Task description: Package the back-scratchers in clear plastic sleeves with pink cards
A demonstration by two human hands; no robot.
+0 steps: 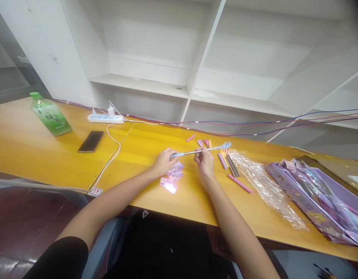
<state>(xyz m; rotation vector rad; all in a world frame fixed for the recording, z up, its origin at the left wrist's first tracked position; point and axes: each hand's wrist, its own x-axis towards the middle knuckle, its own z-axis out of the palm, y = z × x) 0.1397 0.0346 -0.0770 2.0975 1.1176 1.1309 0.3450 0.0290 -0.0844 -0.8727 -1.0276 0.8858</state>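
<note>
Between my two hands a back scratcher (190, 152) is held nearly level, with a blue handle, a thin metal rod and a blue claw head. My left hand (165, 161) is closed around the handle end. The fingers of my right hand (204, 161) pinch the rod near the claw. Small pink printed cards (171, 183) lie below my left hand. Right of my right hand are a purple handle (222, 161), dark metal rods (233, 166), orange claw heads (224, 152) and a pink handle (239, 183). Another pink piece (190, 138) lies behind the scratcher.
Crumpled clear plastic (266, 190) lies on the right, beside an open purple box (301, 197) of wrapped items. On the left stand a green tea bottle (51, 116), a phone (91, 141) and a power strip (105, 118). Cables (214, 123) run along the back under white shelves.
</note>
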